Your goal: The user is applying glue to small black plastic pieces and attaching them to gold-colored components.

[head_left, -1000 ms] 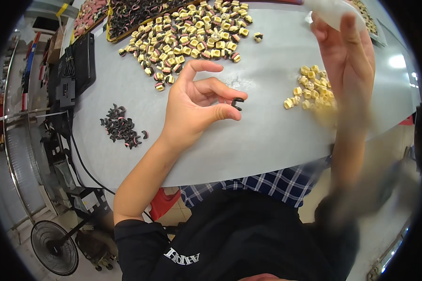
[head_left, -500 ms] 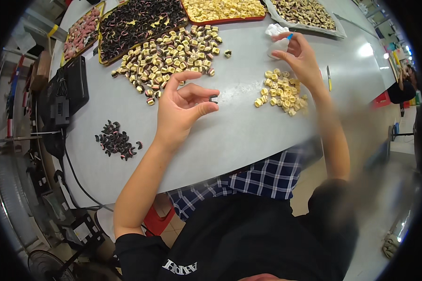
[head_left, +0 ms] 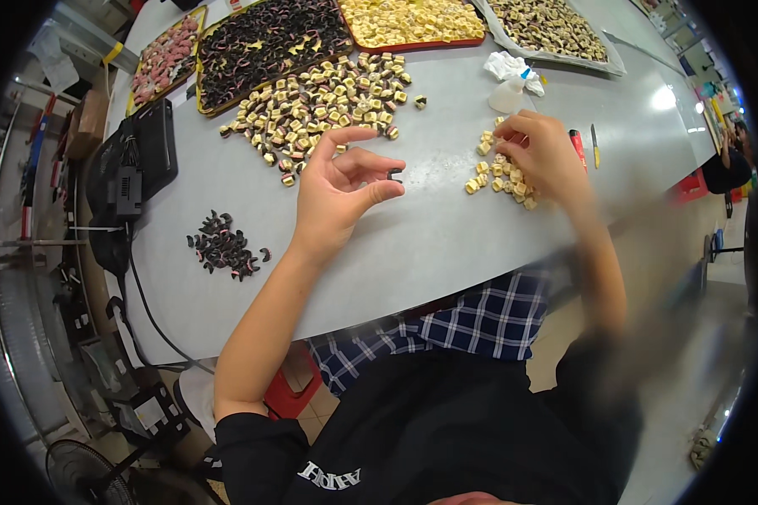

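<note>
My left hand [head_left: 341,181] is raised over the table, pinching a small black curved piece [head_left: 394,174] between thumb and forefinger. The other left fingers curl loosely. At the right, my right hand [head_left: 539,151] reaches down to a pile of small pale-yellow blocky pieces [head_left: 499,171], its fingertips bent together at the pile's far side. What sits between those fingertips is too small to make out. Just beyond that hand stands a white squeeze bottle [head_left: 507,95] with a blue tip. Black curved pieces [head_left: 227,246], some edged pink, lie heaped left of my left forearm.
A broad heap of joined yellow-and-black pieces [head_left: 320,105] spreads beyond my left hand. Trays of black pieces [head_left: 274,42], yellow pieces [head_left: 413,21], pink pieces [head_left: 168,55] and joined pieces [head_left: 547,29] line the far side. A crumpled tissue [head_left: 501,65], red-handled tool [head_left: 578,147] and knife [head_left: 595,147] lie right.
My right hand has let go of the squeeze bottle, now standing on the table, and moved down to the yellow pile. My left hand still pinches the black piece; the view has shifted slightly.
</note>
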Tool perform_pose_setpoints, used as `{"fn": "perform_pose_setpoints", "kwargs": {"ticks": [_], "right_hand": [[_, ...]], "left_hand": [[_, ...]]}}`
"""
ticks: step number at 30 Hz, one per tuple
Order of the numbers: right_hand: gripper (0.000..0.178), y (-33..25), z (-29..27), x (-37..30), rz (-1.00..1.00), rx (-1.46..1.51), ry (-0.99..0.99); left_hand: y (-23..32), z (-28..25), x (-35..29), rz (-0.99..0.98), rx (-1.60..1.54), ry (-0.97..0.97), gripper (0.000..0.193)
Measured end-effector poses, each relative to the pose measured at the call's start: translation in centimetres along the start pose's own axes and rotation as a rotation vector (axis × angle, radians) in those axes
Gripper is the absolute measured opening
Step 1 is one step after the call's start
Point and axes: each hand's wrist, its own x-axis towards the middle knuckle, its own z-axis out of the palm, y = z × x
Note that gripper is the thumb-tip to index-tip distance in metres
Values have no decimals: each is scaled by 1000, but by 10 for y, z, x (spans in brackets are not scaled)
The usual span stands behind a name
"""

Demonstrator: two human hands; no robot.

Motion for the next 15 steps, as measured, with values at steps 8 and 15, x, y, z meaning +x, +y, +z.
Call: {"fn": "perform_pose_setpoints", "kwargs": {"ticks": [8,15], "right_hand": [[27,-74,19,-26,-577,290,301],[27,-84,56,-28,-694,356,444]], "left_hand": [[2,-1,-5,-153,-201,-98,60],[2,1,-5,-161,-296,-94,59]]}}
